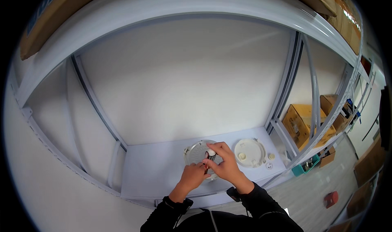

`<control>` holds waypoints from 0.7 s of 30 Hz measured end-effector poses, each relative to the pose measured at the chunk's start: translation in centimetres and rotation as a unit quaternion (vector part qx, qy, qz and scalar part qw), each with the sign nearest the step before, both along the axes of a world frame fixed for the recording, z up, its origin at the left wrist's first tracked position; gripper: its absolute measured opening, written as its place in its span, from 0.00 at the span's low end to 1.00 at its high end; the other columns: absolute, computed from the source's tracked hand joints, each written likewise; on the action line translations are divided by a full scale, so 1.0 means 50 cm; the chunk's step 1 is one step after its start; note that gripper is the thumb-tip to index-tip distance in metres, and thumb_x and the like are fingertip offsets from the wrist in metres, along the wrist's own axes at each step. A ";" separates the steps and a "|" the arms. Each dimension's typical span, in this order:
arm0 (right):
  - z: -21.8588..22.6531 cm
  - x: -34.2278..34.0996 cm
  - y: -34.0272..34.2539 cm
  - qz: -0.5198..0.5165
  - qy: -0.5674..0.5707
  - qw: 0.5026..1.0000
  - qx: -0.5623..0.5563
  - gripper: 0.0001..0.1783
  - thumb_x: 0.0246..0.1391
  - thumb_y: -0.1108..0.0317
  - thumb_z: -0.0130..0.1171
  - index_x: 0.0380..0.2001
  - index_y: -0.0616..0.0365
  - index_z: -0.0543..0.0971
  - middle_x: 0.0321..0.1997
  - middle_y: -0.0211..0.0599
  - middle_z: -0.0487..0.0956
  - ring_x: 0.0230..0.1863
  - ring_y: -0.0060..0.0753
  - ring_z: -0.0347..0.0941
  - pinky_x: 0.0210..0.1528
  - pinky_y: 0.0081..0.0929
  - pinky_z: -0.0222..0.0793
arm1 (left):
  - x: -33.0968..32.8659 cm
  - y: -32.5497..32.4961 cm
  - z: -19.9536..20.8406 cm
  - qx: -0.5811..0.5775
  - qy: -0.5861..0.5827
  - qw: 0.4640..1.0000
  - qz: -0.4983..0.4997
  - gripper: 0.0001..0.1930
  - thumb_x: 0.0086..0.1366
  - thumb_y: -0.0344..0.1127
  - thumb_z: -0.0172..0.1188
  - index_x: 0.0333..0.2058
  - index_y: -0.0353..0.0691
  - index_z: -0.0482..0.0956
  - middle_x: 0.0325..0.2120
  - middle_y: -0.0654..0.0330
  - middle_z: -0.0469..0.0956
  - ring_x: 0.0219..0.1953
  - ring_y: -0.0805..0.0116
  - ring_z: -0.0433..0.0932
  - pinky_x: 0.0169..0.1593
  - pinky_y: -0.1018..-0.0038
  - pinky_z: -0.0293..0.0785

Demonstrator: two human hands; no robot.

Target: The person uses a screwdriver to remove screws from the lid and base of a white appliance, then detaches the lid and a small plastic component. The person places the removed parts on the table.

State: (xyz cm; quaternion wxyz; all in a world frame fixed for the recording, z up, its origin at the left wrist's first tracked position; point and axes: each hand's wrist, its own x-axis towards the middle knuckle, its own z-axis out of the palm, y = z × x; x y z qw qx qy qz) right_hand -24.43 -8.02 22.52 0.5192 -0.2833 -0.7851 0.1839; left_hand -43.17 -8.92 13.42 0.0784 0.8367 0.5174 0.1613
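Note:
My right hand (222,162) is closed around a small white-topped object with a dark, patterned body (210,155); its exact kind is too small to make out. My left hand (193,176) meets it from below, fingers closed near a red part at its lower end. Both hands are over a round, greyish, shallow dish-like piece (197,150), which they partly cover. To the right lies a round white base (252,146) with a raised rim. A small cream round part (241,156) rests inside that base.
A cream knob-like piece (271,156) and a small white disc with holes (269,166) lie right of the base. The white shelf (151,166) is framed by metal posts. Beyond its right end are cardboard boxes (304,123), a teal bin (304,167) and a red object (331,199).

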 end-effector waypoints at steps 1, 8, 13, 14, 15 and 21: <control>0.000 0.001 0.002 0.001 0.014 1.000 -0.011 0.34 0.56 0.74 0.73 0.66 0.60 0.76 0.58 0.50 0.81 0.56 0.48 0.80 0.59 0.37 0.77 | 0.001 0.000 0.001 0.011 0.007 1.000 -0.001 0.17 0.66 0.51 0.70 0.38 0.42 0.83 0.39 0.60 0.81 0.39 0.54 0.81 0.39 0.56 0.76; 0.003 0.008 0.008 0.018 0.000 1.000 0.026 0.31 0.59 0.75 0.70 0.66 0.61 0.75 0.62 0.54 0.80 0.62 0.55 0.78 0.62 0.39 0.75 | 0.005 0.005 0.000 -0.002 0.018 1.000 0.014 0.17 0.65 0.52 0.70 0.37 0.43 0.83 0.38 0.62 0.81 0.40 0.55 0.81 0.40 0.56 0.76; 0.011 0.009 0.012 0.042 -0.029 0.998 0.030 0.31 0.60 0.76 0.68 0.66 0.61 0.75 0.62 0.57 0.79 0.62 0.59 0.77 0.63 0.40 0.75 | 0.003 -0.009 0.013 0.029 0.001 0.999 0.014 0.16 0.63 0.48 0.71 0.38 0.41 0.82 0.40 0.61 0.80 0.41 0.53 0.80 0.43 0.55 0.76; 0.014 0.008 0.012 0.048 -0.032 0.998 0.026 0.31 0.60 0.76 0.68 0.67 0.60 0.75 0.62 0.57 0.79 0.62 0.59 0.77 0.62 0.40 0.75 | -0.002 -0.011 0.018 0.027 -0.004 1.000 0.013 0.16 0.63 0.46 0.71 0.39 0.40 0.82 0.41 0.61 0.81 0.41 0.52 0.80 0.43 0.55 0.76; 0.015 0.011 0.012 0.051 -0.036 0.998 0.021 0.31 0.60 0.76 0.68 0.67 0.60 0.75 0.62 0.56 0.79 0.62 0.59 0.77 0.62 0.40 0.75 | -0.002 -0.010 0.016 0.021 -0.012 1.000 0.009 0.15 0.63 0.45 0.72 0.39 0.40 0.82 0.41 0.61 0.81 0.41 0.52 0.80 0.44 0.55 0.75; 0.025 0.016 0.014 0.073 -0.048 0.996 0.019 0.31 0.58 0.76 0.69 0.65 0.60 0.76 0.61 0.54 0.80 0.60 0.59 0.79 0.62 0.41 0.75 | -0.002 -0.011 0.016 0.015 -0.038 0.999 0.001 0.12 0.60 0.42 0.74 0.35 0.44 0.81 0.38 0.63 0.79 0.45 0.56 0.79 0.46 0.56 0.74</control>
